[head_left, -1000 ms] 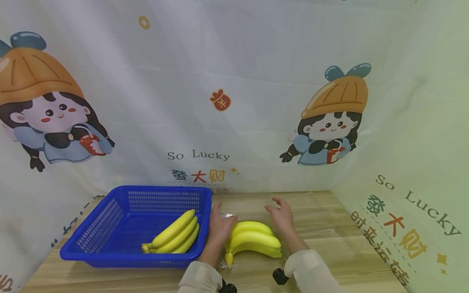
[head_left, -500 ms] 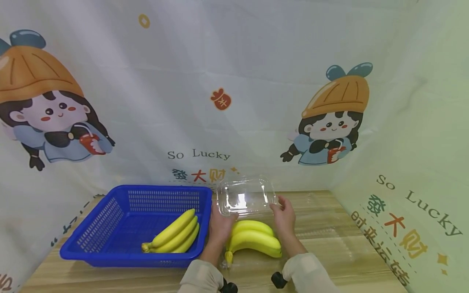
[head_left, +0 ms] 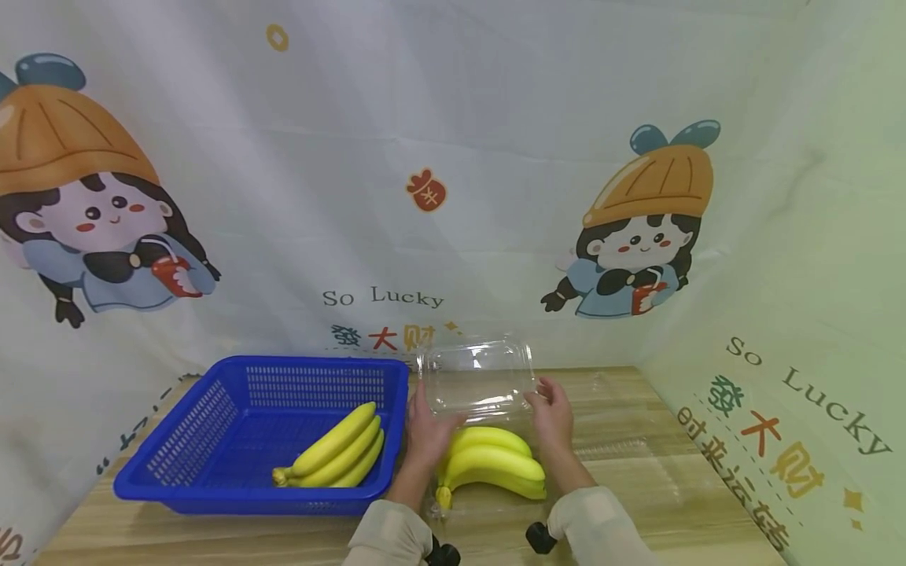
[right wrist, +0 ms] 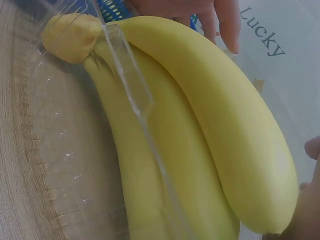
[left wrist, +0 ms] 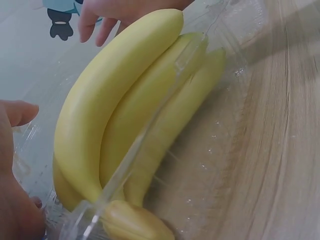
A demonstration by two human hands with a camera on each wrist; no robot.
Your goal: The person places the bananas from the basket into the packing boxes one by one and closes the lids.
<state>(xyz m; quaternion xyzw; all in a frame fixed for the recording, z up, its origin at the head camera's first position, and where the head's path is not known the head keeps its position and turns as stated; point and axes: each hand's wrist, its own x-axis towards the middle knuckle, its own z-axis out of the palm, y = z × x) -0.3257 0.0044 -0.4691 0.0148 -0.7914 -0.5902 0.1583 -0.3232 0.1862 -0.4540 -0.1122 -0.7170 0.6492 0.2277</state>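
A clear plastic clamshell box lies on the table, with a bunch of yellow bananas (head_left: 488,464) in its base. The box's lid (head_left: 477,377) stands tilted up behind the fruit. At the lid's left side my left hand (head_left: 428,432) holds the edge, thumb spread toward the bananas. My right hand (head_left: 554,413) pinches the lid's right edge between thumb and fingers. Up close in the left wrist view, the bananas (left wrist: 120,100) lie behind the clear rim of the base, their stem end near the corner. The right wrist view shows the same bananas (right wrist: 200,110) from the other side.
A blue plastic basket (head_left: 177,503) stands left of the box and holds another banana bunch (head_left: 336,456). Clear plastic packaging (head_left: 630,464) lies to the right on the wooden table (head_left: 708,511). A printed white curtain (head_left: 495,236) hangs behind and beside the table.
The lid, barely visible a second ago, has come up into view between both hands, and its tilt has since shifted slightly. My right fingers have closed onto its edge. The bananas stay put.
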